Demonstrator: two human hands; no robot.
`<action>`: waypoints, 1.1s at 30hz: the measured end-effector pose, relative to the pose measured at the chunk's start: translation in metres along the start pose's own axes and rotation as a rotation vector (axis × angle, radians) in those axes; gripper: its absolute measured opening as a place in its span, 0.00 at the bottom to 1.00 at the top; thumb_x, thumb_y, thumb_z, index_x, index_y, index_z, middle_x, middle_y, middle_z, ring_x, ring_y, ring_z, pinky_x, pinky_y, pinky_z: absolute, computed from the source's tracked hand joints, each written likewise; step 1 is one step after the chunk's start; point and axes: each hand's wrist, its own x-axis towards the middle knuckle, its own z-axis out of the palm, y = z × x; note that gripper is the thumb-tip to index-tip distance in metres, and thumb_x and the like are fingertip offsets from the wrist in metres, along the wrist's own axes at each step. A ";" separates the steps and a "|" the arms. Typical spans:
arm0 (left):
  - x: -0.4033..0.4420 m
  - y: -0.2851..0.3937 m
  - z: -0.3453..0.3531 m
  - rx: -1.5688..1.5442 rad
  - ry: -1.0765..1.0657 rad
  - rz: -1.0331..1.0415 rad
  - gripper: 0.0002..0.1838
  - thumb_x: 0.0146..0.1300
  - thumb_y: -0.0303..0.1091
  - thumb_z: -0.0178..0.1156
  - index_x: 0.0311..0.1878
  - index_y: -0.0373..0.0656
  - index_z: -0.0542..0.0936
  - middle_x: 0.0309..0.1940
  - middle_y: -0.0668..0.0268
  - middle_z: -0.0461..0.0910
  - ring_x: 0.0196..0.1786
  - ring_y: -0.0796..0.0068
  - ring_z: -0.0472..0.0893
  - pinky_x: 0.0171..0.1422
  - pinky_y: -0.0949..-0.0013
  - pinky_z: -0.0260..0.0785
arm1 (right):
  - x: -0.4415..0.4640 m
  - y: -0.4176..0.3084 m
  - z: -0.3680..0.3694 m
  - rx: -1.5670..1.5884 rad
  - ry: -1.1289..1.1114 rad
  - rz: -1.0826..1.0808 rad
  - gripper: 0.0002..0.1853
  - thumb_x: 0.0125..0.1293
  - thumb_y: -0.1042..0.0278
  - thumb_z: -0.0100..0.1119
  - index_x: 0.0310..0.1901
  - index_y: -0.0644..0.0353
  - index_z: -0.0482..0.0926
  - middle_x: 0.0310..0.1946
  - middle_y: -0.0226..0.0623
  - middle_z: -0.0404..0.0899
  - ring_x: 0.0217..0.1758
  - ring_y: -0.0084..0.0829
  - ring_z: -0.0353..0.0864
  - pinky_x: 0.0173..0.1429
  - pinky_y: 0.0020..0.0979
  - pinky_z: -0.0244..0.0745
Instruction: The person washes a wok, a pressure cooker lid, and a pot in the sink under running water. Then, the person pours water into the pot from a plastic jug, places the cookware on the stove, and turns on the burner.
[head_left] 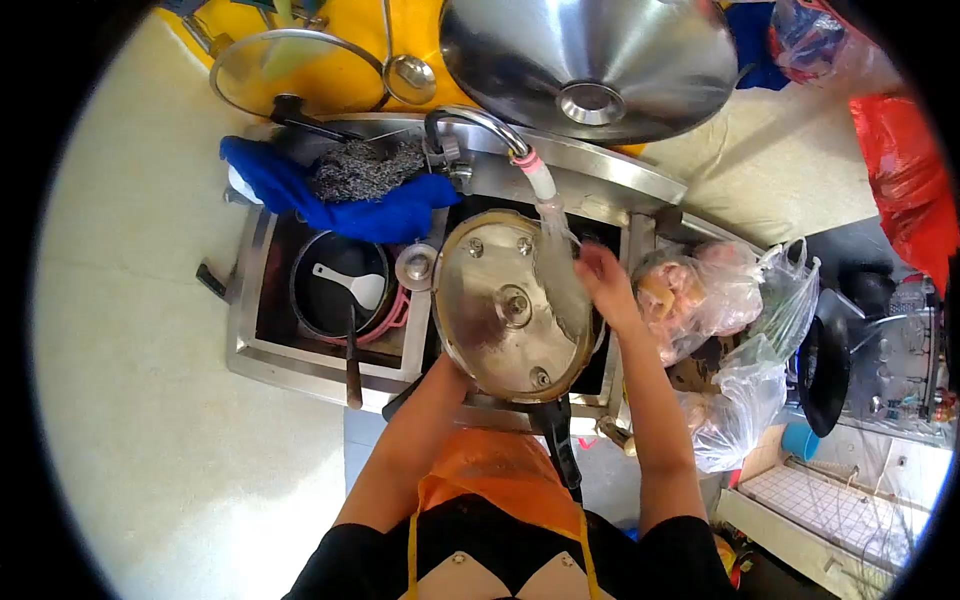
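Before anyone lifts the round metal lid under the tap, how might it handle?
The lid is probably slippery, since water from the tap runs over it. It looks metal, so it should hardly flex. The black handle at its near edge might make it tip that way.

The person wears a black, short-sleeved cloth top [662, 562] with two pale, pointed collar panels [457, 579], each bearing a small round ornament [459, 558]; a shiny orange apron [495, 470] with narrow yellow straps [412, 556]; the right hand [602, 282] is bare.
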 end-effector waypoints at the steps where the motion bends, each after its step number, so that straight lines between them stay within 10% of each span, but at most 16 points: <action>1: -0.002 0.001 0.000 0.003 0.003 0.000 0.13 0.64 0.33 0.46 0.49 0.39 0.73 0.43 0.59 0.76 0.44 0.64 0.77 0.50 0.62 0.71 | 0.024 -0.021 0.013 0.112 0.081 -0.038 0.24 0.62 0.61 0.59 0.56 0.65 0.68 0.50 0.40 0.74 0.54 0.29 0.72 0.60 0.27 0.63; 8: -0.003 0.002 0.001 -0.012 0.003 0.002 0.13 0.64 0.32 0.46 0.48 0.39 0.73 0.43 0.59 0.76 0.44 0.64 0.78 0.50 0.62 0.71 | 0.096 -0.080 0.060 -0.034 -0.315 0.057 0.22 0.65 0.55 0.55 0.52 0.65 0.69 0.44 0.35 0.77 0.48 0.27 0.75 0.52 0.29 0.70; 11: -0.001 0.002 0.001 -0.025 -0.003 0.006 0.13 0.63 0.32 0.46 0.48 0.39 0.73 0.43 0.59 0.76 0.43 0.64 0.78 0.50 0.62 0.71 | 0.075 -0.102 0.083 0.596 -0.234 0.207 0.21 0.63 0.52 0.56 0.47 0.63 0.73 0.39 0.34 0.79 0.45 0.24 0.76 0.50 0.25 0.70; 24: 0.001 0.001 0.001 -0.028 -0.009 -0.008 0.13 0.63 0.32 0.46 0.48 0.39 0.73 0.42 0.59 0.77 0.43 0.64 0.78 0.49 0.63 0.71 | 0.078 -0.124 0.042 -0.094 -0.312 0.238 0.25 0.58 0.47 0.59 0.39 0.68 0.77 0.28 0.33 0.78 0.25 0.24 0.74 0.30 0.26 0.70; 33: 0.002 0.003 -0.001 -0.044 -0.005 -0.012 0.13 0.63 0.31 0.46 0.47 0.39 0.74 0.41 0.59 0.77 0.42 0.64 0.78 0.49 0.63 0.71 | 0.079 -0.095 0.064 0.310 -0.296 0.327 0.27 0.60 0.44 0.57 0.44 0.65 0.74 0.40 0.36 0.79 0.39 0.26 0.78 0.42 0.26 0.72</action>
